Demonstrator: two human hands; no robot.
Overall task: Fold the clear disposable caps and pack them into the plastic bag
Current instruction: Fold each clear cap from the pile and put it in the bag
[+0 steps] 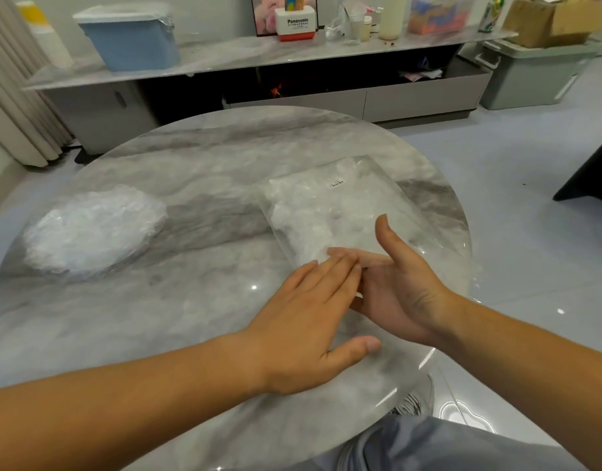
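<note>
A clear plastic bag point(337, 205) with a small white label lies on the right half of the round marble table point(197, 171); folded caps show through it as white lumps. A flat stack of clear disposable caps point(92, 229) lies at the table's left. My right hand point(401, 283) is at the bag's near opening, palm turned up and left, fingers straight, thumb raised. My left hand point(313, 317) lies palm down with straight fingers, its fingertips over the right hand's fingers at the bag's mouth. Whether a cap lies between the hands is hidden.
A low marble-topped cabinet point(258, 52) stands behind the table with a blue bin point(132, 39), a Panasonic box point(296, 23) and bottles. A grey storage box point(530, 76) sits on the floor at the right. My knee point(428, 443) shows under the table's near edge.
</note>
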